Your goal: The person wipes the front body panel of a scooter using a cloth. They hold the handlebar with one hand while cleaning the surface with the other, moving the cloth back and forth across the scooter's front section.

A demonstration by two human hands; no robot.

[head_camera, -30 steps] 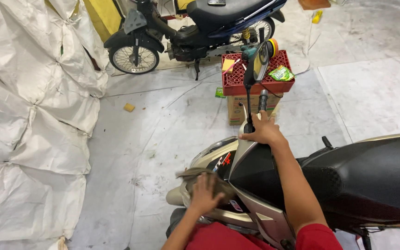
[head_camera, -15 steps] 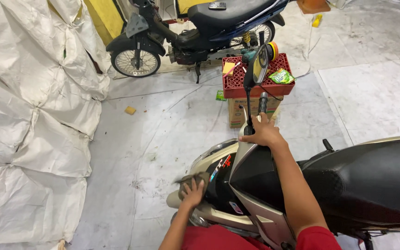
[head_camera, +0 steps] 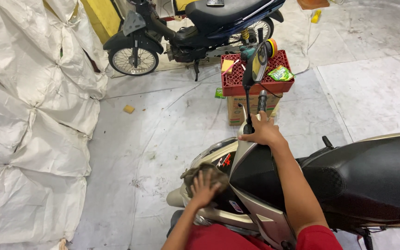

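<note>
I look down on a beige and black scooter (head_camera: 255,185) with a black seat (head_camera: 371,176) at the right. My left hand (head_camera: 203,189) presses a grey-brown rag (head_camera: 207,173) flat against the scooter's front panel, fingers spread over the cloth. My right hand (head_camera: 262,130) rests on top of the handlebar cover, next to the stalk of the mirror (head_camera: 259,62) and the handlebar grip (head_camera: 261,101). Both arms wear short red sleeves.
A red plastic crate (head_camera: 255,81) on a cardboard box (head_camera: 237,109) stands just ahead, holding a polisher, a green packet and a yellow pad. A dark blue motorbike (head_camera: 195,28) is parked beyond. White sacking (head_camera: 28,115) hangs along the left. A small yellow sponge (head_camera: 128,109) lies on the floor.
My left hand with the rag has slid up and to the right over the front panel. My right hand has stayed on the handlebar cover.
</note>
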